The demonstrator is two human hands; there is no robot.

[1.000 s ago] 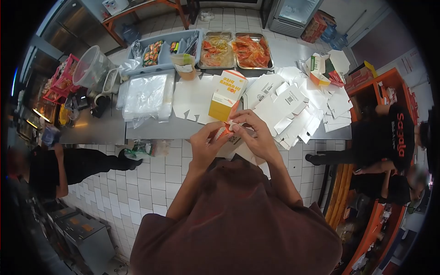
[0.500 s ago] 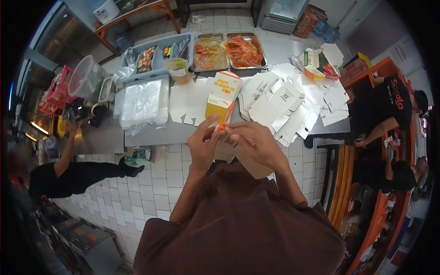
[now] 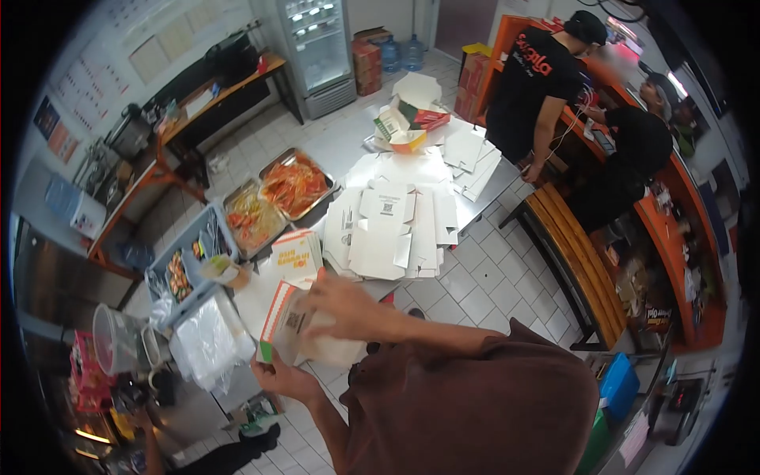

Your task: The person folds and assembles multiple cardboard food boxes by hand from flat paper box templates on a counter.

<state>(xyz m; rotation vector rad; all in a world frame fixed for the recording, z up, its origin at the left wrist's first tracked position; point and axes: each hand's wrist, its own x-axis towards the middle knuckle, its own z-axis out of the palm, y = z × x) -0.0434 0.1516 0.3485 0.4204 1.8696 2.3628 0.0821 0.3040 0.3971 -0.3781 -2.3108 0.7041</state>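
A carton (image 3: 289, 321) with a red-striped edge, a green corner and a printed code stands over the near side of the table. My left hand (image 3: 289, 381) grips its lower end by the green corner. Over its right side is my right hand (image 3: 346, 307), smeared by motion, so its fingers are unclear. Just beyond lies a yellow-and-white printed carton (image 3: 298, 257). Flat white cartons (image 3: 388, 229) are heaped to the right of it, one showing a printed code.
Two metal trays of food (image 3: 297, 186) stand behind the cartons. A blue-grey bin (image 3: 218, 229), plastic bags (image 3: 210, 340) and a clear tub (image 3: 119, 340) are at the left. Two people (image 3: 526, 91) in black are by the orange counter. A wooden bench (image 3: 574, 265) stands at the right.
The view has swung toward the right. The carton between my hands now shows its striped side and printed code, with my hands farther apart. My right hand has moved over its side.
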